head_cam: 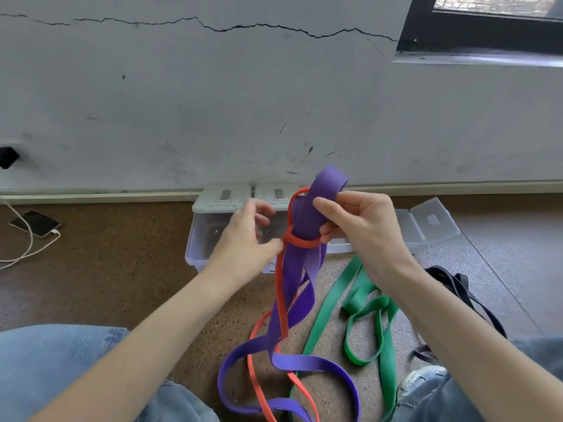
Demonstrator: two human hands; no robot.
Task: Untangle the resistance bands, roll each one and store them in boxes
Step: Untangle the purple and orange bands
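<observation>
Right hand (361, 226) curled round the folded top of the purple band (307, 220), thumb across its front, holding it upright above the floor. Left hand (246, 236) just beside it, fingers loosely bent, thumb tip at the red band (301, 240) where that one wraps in a tight ring round the purple; whether pinching it or only touching, cannot tell. Below the ring, purple and red hanging together, twisted, trailing down into loose loops on the brown carpet (128, 254) between denim-clad knees. Green band (384, 327) flat on the floor to the right, apart from the held pair. Black band (466, 290) further right, partly hidden by the right forearm. Clear plastic boxes (207, 236) behind the hands, lids open against the grey wall. Phone (35, 223) with white cable at far left.
</observation>
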